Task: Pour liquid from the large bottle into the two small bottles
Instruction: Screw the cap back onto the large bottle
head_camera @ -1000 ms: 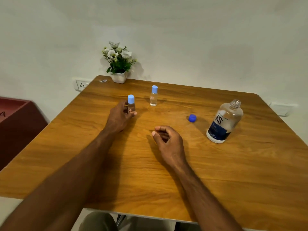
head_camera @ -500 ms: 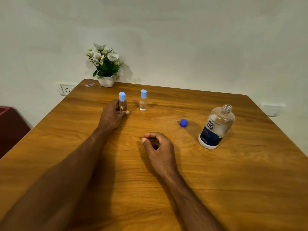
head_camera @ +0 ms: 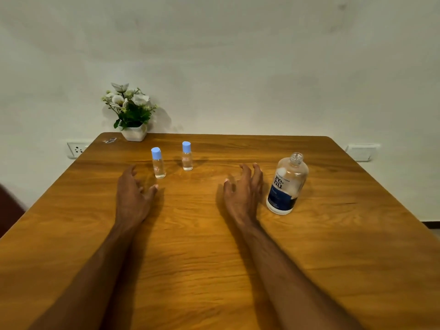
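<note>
Hands reach forward over the wooden surface (head_camera: 214, 270) in the head view, both bare forearms stretched out from the near edge. Taking the large bottle (head_camera: 287, 184) as the landmark: it stands upright, uncapped, toward the right of the surface, its dark blue label low on its body. The right hand (head_camera: 241, 192) lies just left of the bottle, fingers straight and spread, holding nothing; whether its fingers touch the bottle cannot be told. Further left of the bottle is the left hand (head_camera: 133, 196), its fingers relaxed and apart, thumb out to the side, also holding nothing. Two small bottles stand upright and capped in light blue, left of the large bottle and a little farther back: the right small bottle (head_camera: 187, 156) between the two hands' lines, the left small bottle (head_camera: 158, 163) just beyond the left hand's thumb side, apart from it. Far left and back of the large bottle, a flower pot (head_camera: 134, 133) sits at the surface's corner by the wall (head_camera: 238, 55).
</note>
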